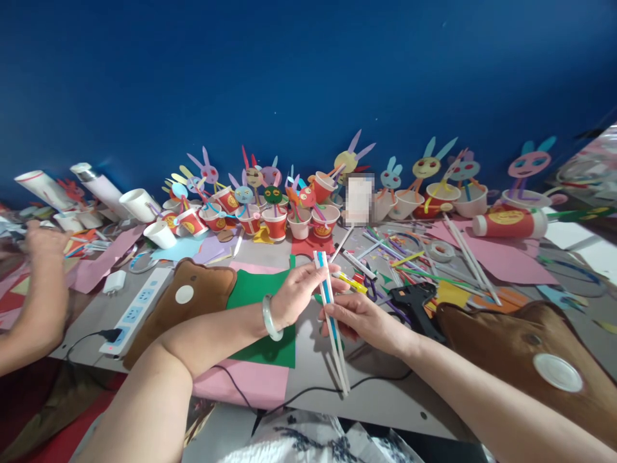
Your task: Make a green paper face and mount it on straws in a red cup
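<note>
In front of me, above the grey table, is a pair of long thin white sticks (pixel 337 354) with a bright blue strip between them. My left hand (pixel 299 292), a pale bangle at its wrist, pinches them near the upper end. Lower down, my right hand (pixel 359 316) has its thumb and fingers closed on the same sticks, which slant toward me. Green paper (pixel 263 321) and pink paper (pixel 250 382) lie under my left forearm. Just right of my right hand rests a black glue gun (pixel 415 302). Yellow tools (pixel 351 281) lie behind my fingers.
Paper cups (pixel 274 226) with paper rabbit figures line the blue wall. A brown cushion (pixel 193 299) and a white power strip (pixel 137 312) are left; another brown cushion (pixel 506 347) is right. A black cable (pixel 308 389) crosses the front. Another person's hand (pixel 45 241) is far left.
</note>
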Motion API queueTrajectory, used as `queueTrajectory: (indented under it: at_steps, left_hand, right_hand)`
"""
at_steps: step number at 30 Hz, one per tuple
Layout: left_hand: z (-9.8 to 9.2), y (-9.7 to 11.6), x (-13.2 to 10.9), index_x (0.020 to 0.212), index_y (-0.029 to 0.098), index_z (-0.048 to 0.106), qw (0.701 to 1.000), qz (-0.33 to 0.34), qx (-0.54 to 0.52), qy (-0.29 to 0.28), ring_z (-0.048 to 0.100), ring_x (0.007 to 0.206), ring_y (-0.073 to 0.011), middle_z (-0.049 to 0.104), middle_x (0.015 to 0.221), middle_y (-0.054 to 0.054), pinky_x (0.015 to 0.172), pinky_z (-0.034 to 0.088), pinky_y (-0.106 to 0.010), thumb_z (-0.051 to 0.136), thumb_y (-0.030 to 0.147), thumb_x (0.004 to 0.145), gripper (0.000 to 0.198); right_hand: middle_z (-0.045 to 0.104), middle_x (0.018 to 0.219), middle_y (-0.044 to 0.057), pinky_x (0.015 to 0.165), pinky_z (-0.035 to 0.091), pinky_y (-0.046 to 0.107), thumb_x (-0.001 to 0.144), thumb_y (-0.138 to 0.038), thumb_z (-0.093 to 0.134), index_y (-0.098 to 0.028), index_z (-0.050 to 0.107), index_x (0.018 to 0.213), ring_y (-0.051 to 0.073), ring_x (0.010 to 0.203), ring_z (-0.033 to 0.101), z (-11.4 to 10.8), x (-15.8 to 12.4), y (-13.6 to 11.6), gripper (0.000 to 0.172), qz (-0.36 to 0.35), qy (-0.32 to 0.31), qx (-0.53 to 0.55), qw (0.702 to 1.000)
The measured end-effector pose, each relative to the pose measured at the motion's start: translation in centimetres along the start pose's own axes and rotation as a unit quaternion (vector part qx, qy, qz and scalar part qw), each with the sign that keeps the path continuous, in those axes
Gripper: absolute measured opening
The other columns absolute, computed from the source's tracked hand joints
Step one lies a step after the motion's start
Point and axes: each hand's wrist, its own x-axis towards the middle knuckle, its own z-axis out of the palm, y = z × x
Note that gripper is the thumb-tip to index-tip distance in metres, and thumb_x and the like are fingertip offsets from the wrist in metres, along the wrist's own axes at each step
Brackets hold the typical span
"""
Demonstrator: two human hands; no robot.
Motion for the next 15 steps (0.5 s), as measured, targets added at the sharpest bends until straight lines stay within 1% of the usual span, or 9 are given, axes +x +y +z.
queueTrajectory:
  at_steps: [2,4,6,8,10,11,12,13,15]
  left_hand:
    - [0.0,0.0,0.0,0.098,0.014,0.068,1.0,0.009,-0.008,0.006,0.073,0.081,-0.0238,0.077,0.083,-0.009,0.068,0.053,-0.029,0.071,0.055,0.078,0.046]
    - [-0.1,0.0,0.2,0.091,0.014,0.066,1.0,0.012,-0.02,0.013,0.073,0.078,-0.0229,0.076,0.078,-0.008,0.069,0.054,-0.029,0.073,0.054,0.077,0.043]
    - [-0.3,-0.1,0.5,0.087,0.015,0.063,0.999,-0.002,-0.037,0.02,0.073,0.073,-0.0217,0.074,0.074,-0.007,0.063,0.054,-0.027,0.073,0.054,0.075,0.042]
    - [-0.6,-0.1,0.8,0.087,0.016,0.061,0.998,-0.032,-0.048,0.018,0.071,0.065,-0.0203,0.073,0.071,-0.006,0.057,0.053,-0.026,0.073,0.053,0.075,0.041]
    - [-0.8,-0.3,1.0,0.088,0.016,0.061,0.997,-0.067,-0.047,-0.009,0.07,0.06,-0.0191,0.073,0.071,-0.006,0.054,0.053,-0.026,0.072,0.05,0.076,0.039]
    - [-0.9,-0.4,1.0,0.089,0.015,0.062,0.995,-0.083,-0.043,-0.027,0.069,0.058,-0.0186,0.073,0.071,-0.006,0.054,0.053,-0.027,0.072,0.049,0.076,0.038]
    - [-1.0,-0.5,1.0,0.089,0.015,0.062,0.994,-0.097,-0.038,-0.046,0.068,0.057,-0.0182,0.073,0.07,-0.006,0.054,0.054,-0.027,0.073,0.049,0.076,0.037]
    - [-1.0,-0.6,0.9,0.089,0.015,0.063,0.991,-0.111,-0.031,-0.065,0.068,0.057,-0.018,0.073,0.07,-0.007,0.054,0.054,-0.027,0.073,0.049,0.076,0.038]
    - [-1.0,-0.8,0.8,0.087,0.015,0.062,0.986,-0.135,-0.02,-0.097,0.068,0.057,-0.0181,0.073,0.071,-0.008,0.054,0.055,-0.027,0.074,0.05,0.075,0.04]
  right_hand:
    - [0.069,0.069,0.006,0.041,0.032,0.023,0.089,-0.062,0.056,-0.014,0.068,0.079,0.007,0.044,0.043,0.0,-0.1,0.0,0.051,-0.001,0.0,-0.015,1.0]
    - [0.061,0.058,0.002,0.042,0.03,0.024,0.087,-0.063,0.057,-0.015,0.066,0.072,0.008,0.044,0.041,-0.1,-0.1,0.0,0.052,-0.008,0.014,-0.052,0.999]
    - [0.051,0.051,-0.001,0.044,0.029,0.025,0.083,-0.065,0.062,-0.016,0.062,0.063,0.008,0.046,0.039,-0.5,-0.1,0.0,0.053,-0.035,0.082,-0.11,0.99]
    - [0.05,0.053,-0.001,0.047,0.031,0.025,0.079,-0.065,0.066,-0.017,0.06,0.061,0.01,0.05,0.042,-1.1,-0.1,-0.1,0.052,-0.079,0.197,-0.158,0.964]
    - [0.059,0.063,0.001,0.052,0.039,0.025,0.08,-0.063,0.066,-0.017,0.063,0.073,0.012,0.057,0.051,-1.7,0.0,-0.4,0.047,-0.128,0.3,-0.163,0.931]
    - [0.064,0.073,0.003,0.057,0.044,0.026,0.082,-0.063,0.065,-0.018,0.065,0.083,0.014,0.064,0.057,-2.0,0.0,-0.5,0.045,-0.149,0.324,-0.151,0.922]
    - [0.068,0.084,0.005,0.063,0.048,0.027,0.084,-0.062,0.063,-0.019,0.065,0.095,0.016,0.072,0.061,-2.3,0.0,-0.7,0.045,-0.166,0.329,-0.135,0.92]
    - [0.07,0.095,0.007,0.07,0.051,0.029,0.087,-0.062,0.06,-0.02,0.064,0.107,0.018,0.081,0.064,-2.6,0.0,-0.8,0.047,-0.181,0.318,-0.119,0.923]
    - [0.068,0.113,0.01,0.082,0.052,0.033,0.091,-0.062,0.054,-0.022,0.059,0.125,0.021,0.096,0.065,-2.9,-0.1,-0.9,0.053,-0.197,0.272,-0.102,0.937]
